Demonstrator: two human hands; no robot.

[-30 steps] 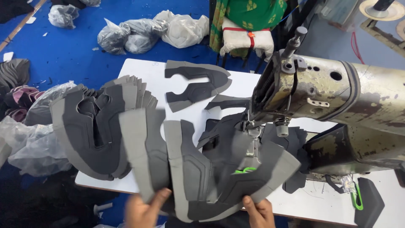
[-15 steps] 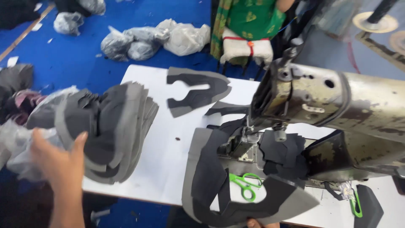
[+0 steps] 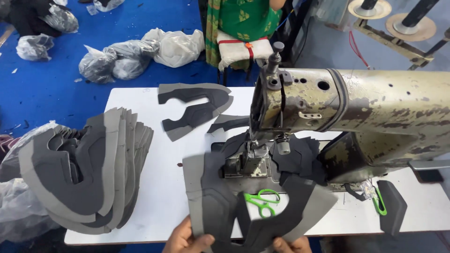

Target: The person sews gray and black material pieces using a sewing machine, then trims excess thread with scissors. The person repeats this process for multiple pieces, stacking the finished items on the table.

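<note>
My left hand point(image 3: 187, 240) and my right hand point(image 3: 291, 245) both grip the near edge of a grey U-shaped shoe upper piece point(image 3: 220, 206) at the bottom of the head view. The piece lies flat on the white table point(image 3: 164, 187), its two arms pointing toward the needle area point(image 3: 253, 145) of a worn beige sewing machine point(image 3: 356, 117). Green-handled scissors point(image 3: 260, 201) rest on the machine bed inside the piece's opening. Only my fingers and part of each hand show.
A fanned stack of grey upper pieces point(image 3: 89, 173) hangs over the table's left edge. More cut pieces point(image 3: 194, 105) lie at the back. Plastic bags point(image 3: 140, 54) sit on the blue floor. A person in green fabric point(image 3: 239, 18) sits beyond. A second green tool point(image 3: 377, 201) lies right.
My left hand has come back from the stack at the left and now holds the piece's near edge. The stack lies fanned and untouched. The view has shifted slightly.
</note>
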